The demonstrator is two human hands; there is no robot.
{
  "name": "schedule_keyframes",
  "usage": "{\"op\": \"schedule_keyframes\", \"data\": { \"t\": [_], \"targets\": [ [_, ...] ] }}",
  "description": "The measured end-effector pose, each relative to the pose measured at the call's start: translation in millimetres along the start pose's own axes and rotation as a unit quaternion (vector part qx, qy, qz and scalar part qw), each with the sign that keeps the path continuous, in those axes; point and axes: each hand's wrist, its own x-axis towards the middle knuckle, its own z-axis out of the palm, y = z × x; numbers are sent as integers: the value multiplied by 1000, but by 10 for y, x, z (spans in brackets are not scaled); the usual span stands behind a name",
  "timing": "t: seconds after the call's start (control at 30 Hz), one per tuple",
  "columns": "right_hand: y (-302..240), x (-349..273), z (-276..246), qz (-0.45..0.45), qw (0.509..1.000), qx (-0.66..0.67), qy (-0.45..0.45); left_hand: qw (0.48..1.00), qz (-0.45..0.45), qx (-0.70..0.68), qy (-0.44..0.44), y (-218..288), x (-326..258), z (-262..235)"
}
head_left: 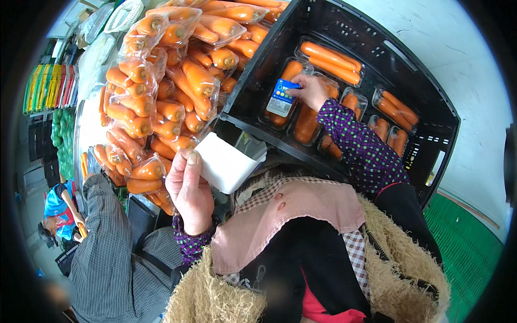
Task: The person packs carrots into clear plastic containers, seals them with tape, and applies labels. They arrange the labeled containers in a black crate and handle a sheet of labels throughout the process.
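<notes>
The person's right hand (313, 91) reaches into a black crate (371, 24), and its fingers are narrow, the thumb and fingertips pinching the upper right corner of a blue and white label (281, 105). The label lies over a clear pack of carrots (293, 69), which stays at the left side of the crate, near to the wall. Whether the label is fully stuck to the film, I cannot tell.

The left hand (188, 188) is outside the crate, just in front of its near left corner. It holds a white piece (229, 164) at its left edge, between thumb and fingers; whether this is a sheet or a shallow tray, I cannot tell.

Several other clear packs (331, 62), also with carrots, are in the crate, some lying lengthwise and some aslant. To the left of the crate is a big heap of carrots in clear bags (140, 107).

Farther left, a person in dark checked clothes (102, 242) is seated beside, and behind is another person in blue (67, 207). At the right there is a green slatted floor (466, 247).
</notes>
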Motion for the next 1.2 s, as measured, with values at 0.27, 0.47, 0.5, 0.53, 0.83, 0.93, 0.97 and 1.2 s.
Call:
{"op": "schedule_keyframes", "data": {
  "t": [0.27,0.47,0.5,0.53,0.83,0.93,0.97,1.2],
  "targets": [
    [-410,-214,195,-31,935,-334,115,997,-27,63,-23,63,70,71],
    [-301,-160,100,-29,956,-281,-79,989,-6,115,-92,113,464,381],
    [-712,-212,5,37,969,-227,-95,985,6,145,-90,137,527,401],
    [-1054,-309,-81,106,974,-169,-110,980,16,176,-90,162,591,427],
    [-1856,-1331,-334,-187,942,277,-6,986,1,116,-121,-235,488,782],
    [-1750,-1435,-488,-151,957,247,-28,964,-33,146,-221,-463,179,661],
    [-1730,-1515,-479,-136,961,234,-49,969,-23,127,-208,-558,156,631],
    [-1513,-1834,-479,-258,965,-22,-28,782,380,442,-219,-419,72,704]
  ]
}}
